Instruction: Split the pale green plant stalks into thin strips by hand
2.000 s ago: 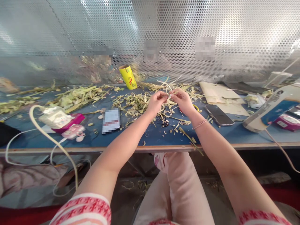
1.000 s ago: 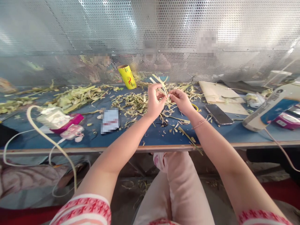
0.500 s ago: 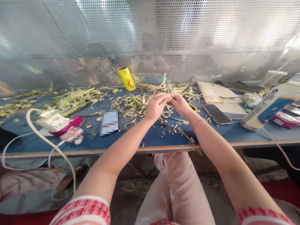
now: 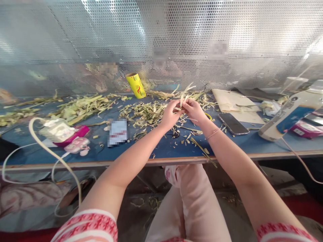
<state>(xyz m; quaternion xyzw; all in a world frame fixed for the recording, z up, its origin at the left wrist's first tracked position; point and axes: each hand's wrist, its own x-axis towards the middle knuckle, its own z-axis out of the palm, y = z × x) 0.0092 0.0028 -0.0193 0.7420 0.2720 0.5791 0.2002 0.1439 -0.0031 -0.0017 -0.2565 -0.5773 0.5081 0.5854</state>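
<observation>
My left hand point(image 4: 172, 113) and my right hand point(image 4: 194, 111) meet above the middle of the blue table. Between their fingertips is a pale green plant strip point(image 4: 182, 97), its loose ends standing up and fanning to the right. Both hands are closed in a pinch on it, and fingers cover its lower part. Below and to the left lies a heap of curled plant scraps point(image 4: 145, 113). Behind the right wrist, part of a yellow ring point(image 4: 208, 116) shows. Longer strips point(image 4: 161, 94) lie along the back of the table.
A yellow tube point(image 4: 136, 86) stands tilted near the perforated metal panel point(image 4: 176, 40). More leafy strips point(image 4: 80, 108) lie at left, with a phone point(image 4: 233, 123), a large white bottle point(image 4: 290, 114) and brown paper point(image 4: 233, 101) at right. A cable point(image 4: 59, 156) hangs over the front edge.
The plant strip now opens out into several ends leaning right, where one upright end showed before. My left hand has shifted slightly right, its fingers less folded over.
</observation>
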